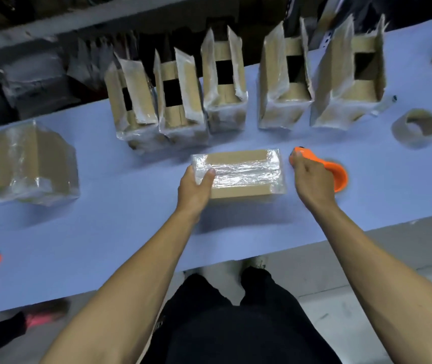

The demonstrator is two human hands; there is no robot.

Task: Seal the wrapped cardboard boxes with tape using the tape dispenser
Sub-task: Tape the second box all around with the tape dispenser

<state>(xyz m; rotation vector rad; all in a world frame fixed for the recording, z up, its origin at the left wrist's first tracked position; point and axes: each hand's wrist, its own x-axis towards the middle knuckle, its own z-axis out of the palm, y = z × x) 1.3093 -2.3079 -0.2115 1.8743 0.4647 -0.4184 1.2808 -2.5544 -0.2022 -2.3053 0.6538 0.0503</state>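
Wrapped box [238, 174] lies flat on the blue table [104, 232], centre, in front of a row of five open-flapped boxes [225, 88]. Left hand [196, 187]: grip holding the box's left end, thumb on top, fingers curled round the end. Right hand [312, 179]: grip closed round the handle of the orange tape dispenser [335, 174], just right of the box, not touching it. Tape roll [416, 128] lies farther right.
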